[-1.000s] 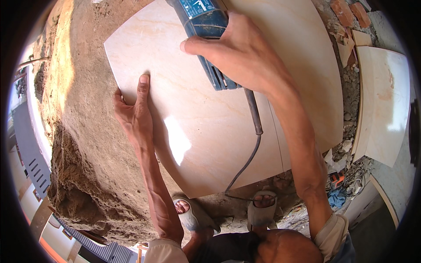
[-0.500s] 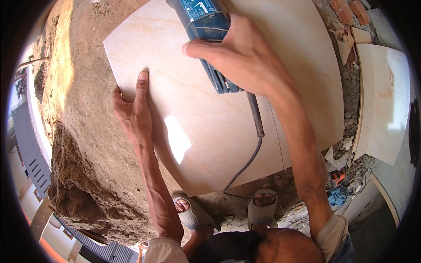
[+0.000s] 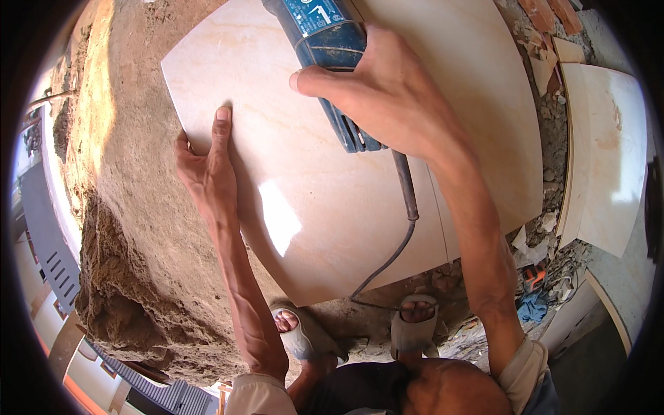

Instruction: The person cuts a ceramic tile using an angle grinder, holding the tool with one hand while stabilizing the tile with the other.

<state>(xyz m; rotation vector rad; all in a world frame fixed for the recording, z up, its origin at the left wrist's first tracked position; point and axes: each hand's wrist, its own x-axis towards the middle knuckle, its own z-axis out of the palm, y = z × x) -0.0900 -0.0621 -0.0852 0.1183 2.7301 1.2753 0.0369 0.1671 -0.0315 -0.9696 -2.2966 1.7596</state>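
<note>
A large cream, faintly veined floor tile (image 3: 325, 228) lies in front of me, with a thin dark line (image 3: 438, 207) running along its right part. My left hand (image 3: 207, 166) grips its left edge, thumb flat on top and fingers curled over the side and partly hidden. My right hand (image 3: 401, 93) is wrapped round the body of a blue corded power tool (image 3: 330, 48), which looks like an angle grinder. Its front end is cut off by the upper edge of the picture. From its rear the black cord (image 3: 403, 245) trails over the tile toward my feet.
Under the tile is rough earth (image 3: 138, 173), broken away at the lower left. My sandalled feet (image 3: 418, 325) stand just below the tile's near edge. More tiles (image 3: 602, 159) lean at the right, beside rubble, brick pieces (image 3: 539, 14), a blue cloth (image 3: 532, 306) and an orange-black object (image 3: 534, 278).
The power tool and my right hand have shifted slightly toward me and right. My left hand has moved a little left and away from me. Both grips are unchanged.
</note>
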